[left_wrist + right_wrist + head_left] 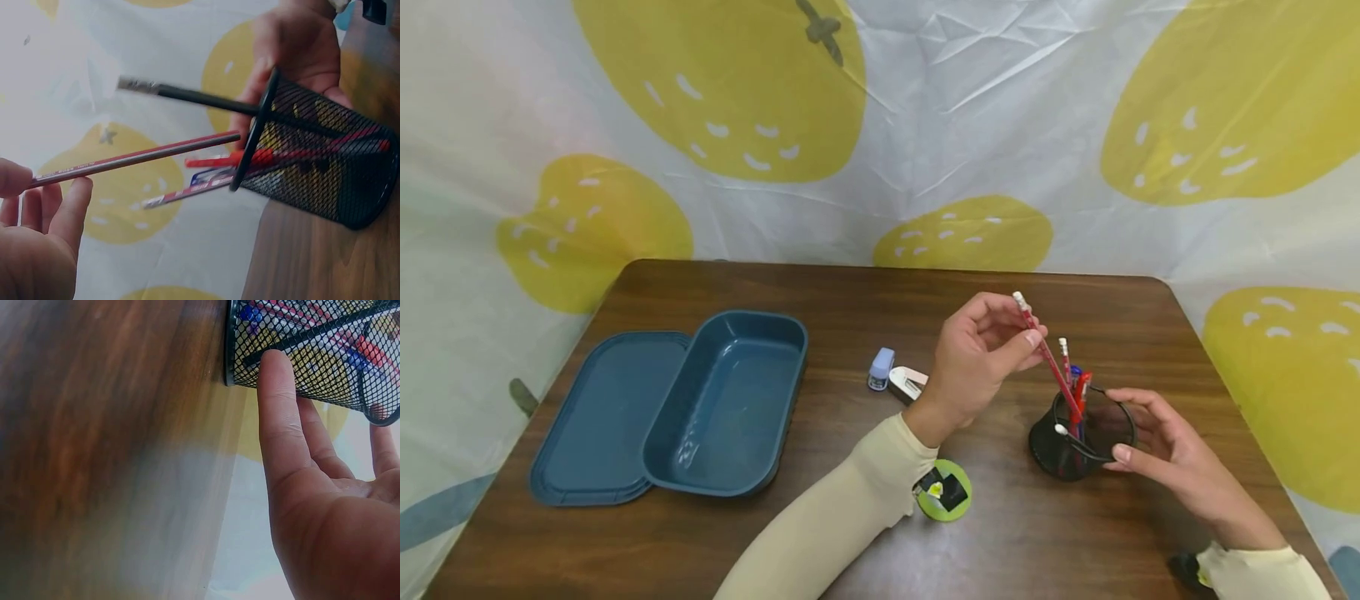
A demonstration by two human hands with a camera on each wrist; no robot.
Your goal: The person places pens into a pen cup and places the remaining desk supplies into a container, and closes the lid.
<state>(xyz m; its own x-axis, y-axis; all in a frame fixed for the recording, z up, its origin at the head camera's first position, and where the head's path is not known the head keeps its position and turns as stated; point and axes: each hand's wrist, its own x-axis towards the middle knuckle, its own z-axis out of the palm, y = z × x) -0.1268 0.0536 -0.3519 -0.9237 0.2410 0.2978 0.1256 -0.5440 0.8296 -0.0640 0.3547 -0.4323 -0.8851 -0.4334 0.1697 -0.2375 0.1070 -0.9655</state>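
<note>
My left fingers [1015, 350] pinch a slim red pencil [1050, 357], its lower end at the mouth of a round black mesh cup [1047, 450] — my right fingers [1150, 405] hold that by its rim and side. The left wrist view lays out a black pencil [206, 100] in it; the head view shows little but its white eraser [1060, 429]. Farther off: a smooth white stapler [907, 383], a glossy blue tub [722, 417] overlapping a flat lid [598, 417], then creased, lemon-printed cloth [910, 142].

The dark brown wood-grain desk [838, 367] bears a flat blue rectangular lid [598, 408] near its left edge, overlapped by a deep blue plastic box [730, 400]; mid-desk, a small pale-blue bottle [881, 368] beside a white-topped stapler [907, 382]; rightward, a black wire-mesh cup [1049, 448].
</note>
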